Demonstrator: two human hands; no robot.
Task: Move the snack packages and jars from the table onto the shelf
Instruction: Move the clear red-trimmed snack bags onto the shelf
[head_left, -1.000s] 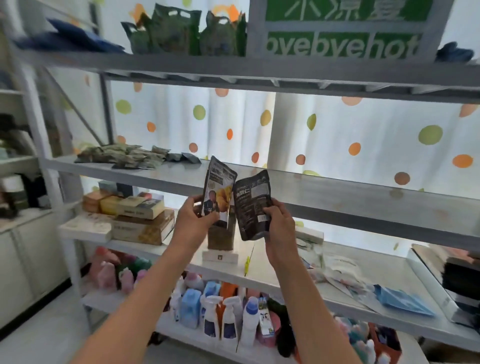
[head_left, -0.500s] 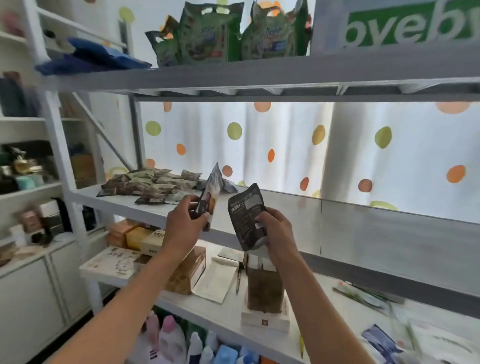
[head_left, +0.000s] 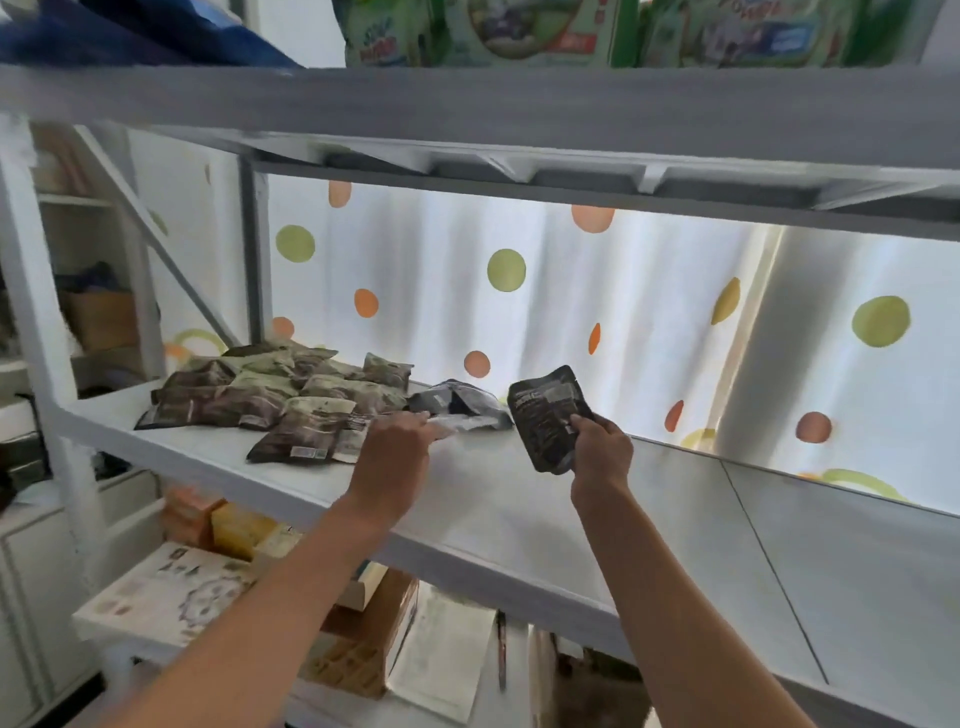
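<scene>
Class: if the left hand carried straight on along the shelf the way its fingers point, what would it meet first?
Most likely the grey pouch lying flat on the shelf: the left hand reaches toward it, fingertips at its near edge. Blur hides whether they touch.

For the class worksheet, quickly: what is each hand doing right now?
Left hand: fingers on a dark snack pouch lying on the shelf; grip cannot be told.
Right hand: holds a black pouch.

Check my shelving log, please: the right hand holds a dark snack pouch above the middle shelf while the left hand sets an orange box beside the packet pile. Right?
Not quite. In the head view the left hand sets down a dark grey snack pouch, not an orange box, beside the packet pile. The right hand does hold a dark snack pouch above the middle shelf.
</scene>
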